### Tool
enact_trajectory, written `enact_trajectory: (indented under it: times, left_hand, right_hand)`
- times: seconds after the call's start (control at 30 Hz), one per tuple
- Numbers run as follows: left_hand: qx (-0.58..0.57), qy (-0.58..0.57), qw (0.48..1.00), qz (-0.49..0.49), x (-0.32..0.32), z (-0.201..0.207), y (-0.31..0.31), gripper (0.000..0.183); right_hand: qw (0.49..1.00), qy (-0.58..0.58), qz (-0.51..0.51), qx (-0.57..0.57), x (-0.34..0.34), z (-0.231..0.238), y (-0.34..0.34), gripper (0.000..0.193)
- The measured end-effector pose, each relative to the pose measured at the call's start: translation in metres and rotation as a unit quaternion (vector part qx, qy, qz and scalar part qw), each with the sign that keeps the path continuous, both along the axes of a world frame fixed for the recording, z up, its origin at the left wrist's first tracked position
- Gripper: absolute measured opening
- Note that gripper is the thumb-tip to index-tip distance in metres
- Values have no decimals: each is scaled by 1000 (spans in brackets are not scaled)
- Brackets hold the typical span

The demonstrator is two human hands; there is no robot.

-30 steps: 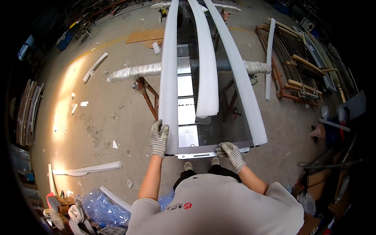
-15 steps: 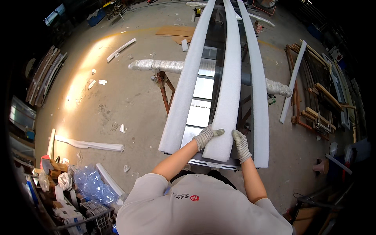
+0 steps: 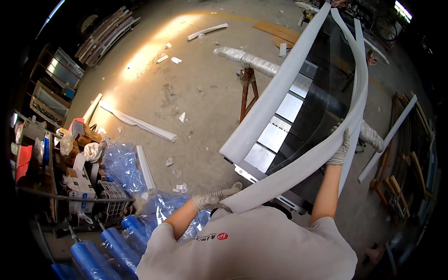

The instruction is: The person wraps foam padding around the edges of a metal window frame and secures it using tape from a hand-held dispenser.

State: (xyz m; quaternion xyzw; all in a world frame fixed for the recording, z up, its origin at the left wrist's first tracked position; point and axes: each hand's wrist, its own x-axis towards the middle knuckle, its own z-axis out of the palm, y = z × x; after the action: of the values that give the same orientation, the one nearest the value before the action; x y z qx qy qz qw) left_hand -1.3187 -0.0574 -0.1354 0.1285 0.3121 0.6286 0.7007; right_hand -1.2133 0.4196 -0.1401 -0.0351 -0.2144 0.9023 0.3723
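A long white foam strip [image 3: 291, 177] bows in a curve over a dark glass panel [image 3: 322, 109] with a metal end rail [image 3: 246, 174]. My gloved left hand [image 3: 215, 198] grips the strip's near end, held out to the left close to my body. Farther along, my gloved right hand [image 3: 341, 148] is wrapped round the same strip from its right side. A second white foam strip [image 3: 275, 100] lies along the panel's left edge. The third foam strip [image 3: 351, 161] runs down the right edge, partly hidden behind the bent one and my right hand.
A plastic-wrapped beam [image 3: 247, 58] on rusty legs [image 3: 247, 93] crosses beneath the panel. At the far end another person's hand [image 3: 339, 3] shows. Blue plastic film [image 3: 123, 165], blue rolls [image 3: 93, 259] and a loaded cart [image 3: 79, 200] stand left. Wood and frames [image 3: 406, 158] lie right.
The middle strip was lying straight along the panel; its near end now swings left and is lifted with my left hand. My right hand has moved farther along it. My view has turned left.
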Motion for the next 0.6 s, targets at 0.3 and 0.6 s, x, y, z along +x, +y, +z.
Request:
enact_trajectory:
  times: [0.3, 0.6]
  left_hand:
    - [-226, 342, 902, 137, -12, -35, 10, 31]
    - [-154, 448, 854, 214, -152, -121, -3, 57]
  right_hand:
    - [956, -139, -253, -47, 103, -2, -64, 61]
    - [900, -86, -427, -25, 243, -26, -146, 69]
